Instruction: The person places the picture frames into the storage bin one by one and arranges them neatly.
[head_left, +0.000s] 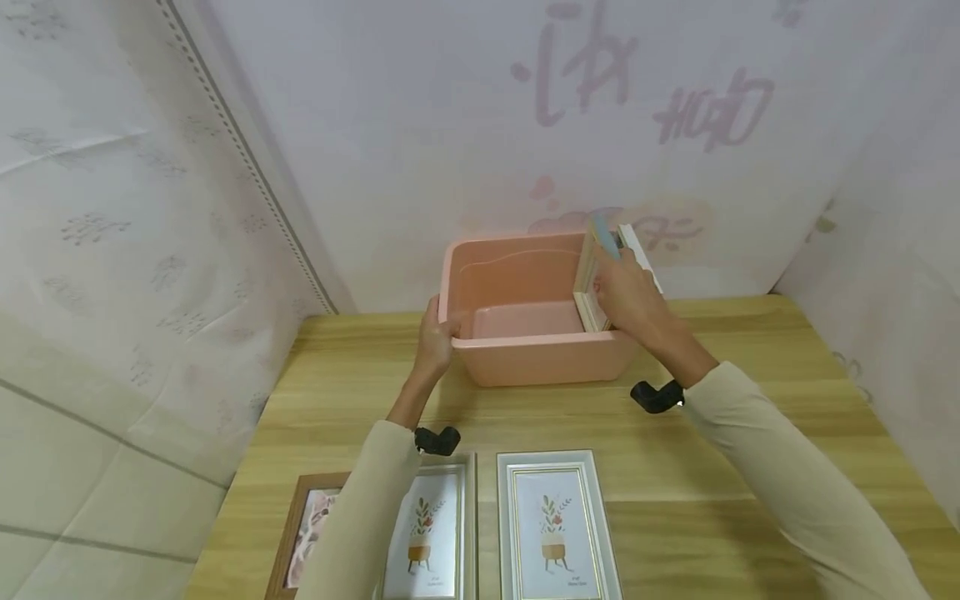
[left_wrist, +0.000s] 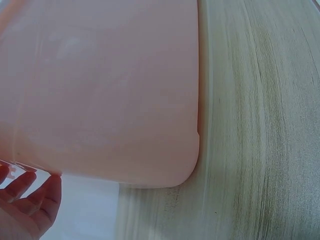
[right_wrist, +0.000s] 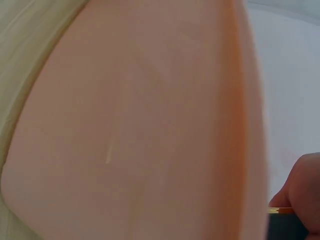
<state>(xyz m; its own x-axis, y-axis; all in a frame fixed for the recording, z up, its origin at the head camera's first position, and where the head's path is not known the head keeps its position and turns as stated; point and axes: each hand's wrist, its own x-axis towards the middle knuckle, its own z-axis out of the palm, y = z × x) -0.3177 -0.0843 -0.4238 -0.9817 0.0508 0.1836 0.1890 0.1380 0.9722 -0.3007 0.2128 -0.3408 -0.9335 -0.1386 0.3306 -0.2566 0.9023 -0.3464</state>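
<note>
A pink plastic tub [head_left: 547, 358] stands on the wooden table near the wall. My left hand [head_left: 435, 337] grips its left rim, thumb over the edge and fingertips under the lip in the left wrist view. Over the tub's right end, my right hand [head_left: 628, 292] holds a picture frame with a light blue edge [head_left: 604, 237]. A cream picture frame [head_left: 588, 287] stands upright inside, just left of that hand, and a white frame edge [head_left: 640, 254] shows behind it. In the right wrist view the tub's wall [right_wrist: 125, 120] hides most of what the hand holds.
Near the table's front lie a white picture frame [head_left: 506, 525] with gold lines, a silver-grey frame [head_left: 469, 525] and a brown frame [head_left: 294, 533], the last two partly covered by the left sleeve. A patterned wall [head_left: 420, 150] rises directly behind the tub.
</note>
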